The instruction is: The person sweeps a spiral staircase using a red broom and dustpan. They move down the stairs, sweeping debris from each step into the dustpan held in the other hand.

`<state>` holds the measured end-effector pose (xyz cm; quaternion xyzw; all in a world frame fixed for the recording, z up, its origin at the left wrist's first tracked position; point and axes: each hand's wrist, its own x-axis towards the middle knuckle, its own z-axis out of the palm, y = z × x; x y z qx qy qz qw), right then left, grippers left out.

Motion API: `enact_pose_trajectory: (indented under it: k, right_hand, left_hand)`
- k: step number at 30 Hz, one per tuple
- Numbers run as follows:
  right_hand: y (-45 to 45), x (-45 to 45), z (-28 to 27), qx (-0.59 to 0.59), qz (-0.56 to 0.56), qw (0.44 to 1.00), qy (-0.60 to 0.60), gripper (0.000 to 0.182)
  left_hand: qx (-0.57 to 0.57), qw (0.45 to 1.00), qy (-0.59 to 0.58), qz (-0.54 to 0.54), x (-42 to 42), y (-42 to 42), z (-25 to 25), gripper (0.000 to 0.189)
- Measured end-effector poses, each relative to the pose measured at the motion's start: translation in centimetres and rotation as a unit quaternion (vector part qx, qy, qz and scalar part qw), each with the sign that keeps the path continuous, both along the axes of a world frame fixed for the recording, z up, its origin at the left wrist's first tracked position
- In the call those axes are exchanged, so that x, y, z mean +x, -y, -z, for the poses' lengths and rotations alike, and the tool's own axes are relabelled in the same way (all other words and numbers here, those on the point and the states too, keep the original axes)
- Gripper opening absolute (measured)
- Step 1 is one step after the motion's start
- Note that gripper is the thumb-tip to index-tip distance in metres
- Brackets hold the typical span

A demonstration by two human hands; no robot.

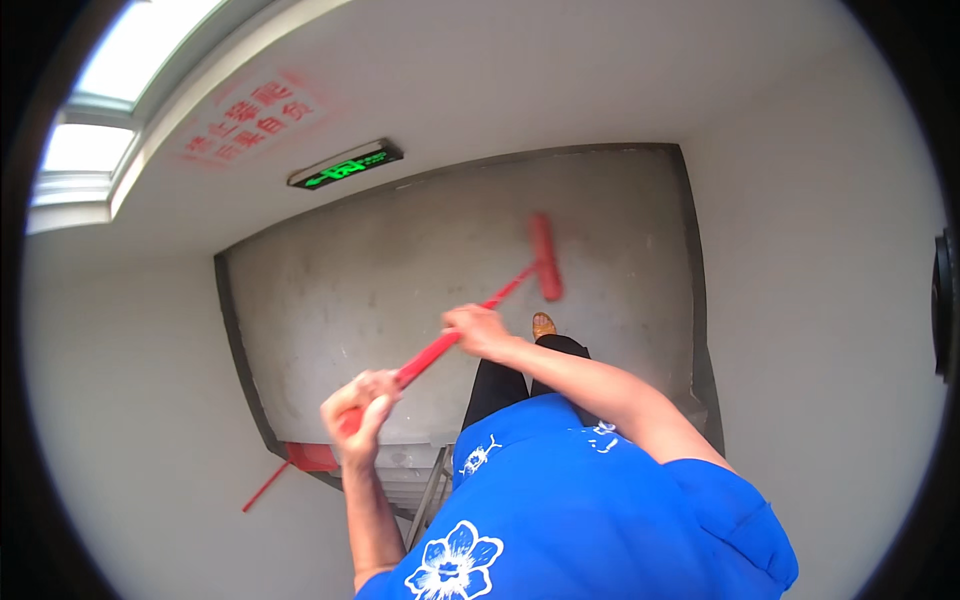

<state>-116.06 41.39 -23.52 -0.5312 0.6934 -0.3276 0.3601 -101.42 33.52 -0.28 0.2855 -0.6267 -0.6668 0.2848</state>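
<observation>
A red push broom or mop (431,360) slants across the view in front of me; motion blur hides which it is. My left hand (361,412) is wrapped around the top end of its handle. Lower down the handle, my right hand (476,330) grips it from the other side. The long red head (546,257) is on or just above the grey concrete floor (390,262), a little beyond my sandalled foot (544,325).
A red dustpan (311,456) with a thin handle rests at the floor's left rear edge. Beside me, stairs (409,476) with a metal railing (427,499) begin. White walls with dark skirting bound the landing. A lit exit sign (345,165) and red stencilled writing (251,120) mark one wall, near a window (135,52).
</observation>
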Motion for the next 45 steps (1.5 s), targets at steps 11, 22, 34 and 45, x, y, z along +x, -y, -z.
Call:
enact_pose_trajectory:
  k: [11,22,34,45]
  right_hand:
    - [0.0,0.0,-9.3,-0.158,-0.141,0.969,0.124,0.011]
    - [-19.1,-11.4,-3.6,0.189,-0.037,0.978,-0.082,0.007]
    - [-9.9,-4.1,0.9,0.216,-0.014,0.973,-0.076,0.012]
    - [20.0,24.9,-4.0,-0.003,-0.153,0.988,0.006,0.013]
  left_hand:
    - [-0.317,0.948,-0.002,0.023,-6.1,-10.9,-8.6,0.032]
    - [0.167,0.978,0.045,0.116,-7.4,-13.2,3.4,0.020]
    - [0.149,0.979,0.107,0.094,0.0,-5.4,5.9,0.018]
    - [-0.145,0.959,0.148,-0.192,22.7,9.5,-4.8,0.024]
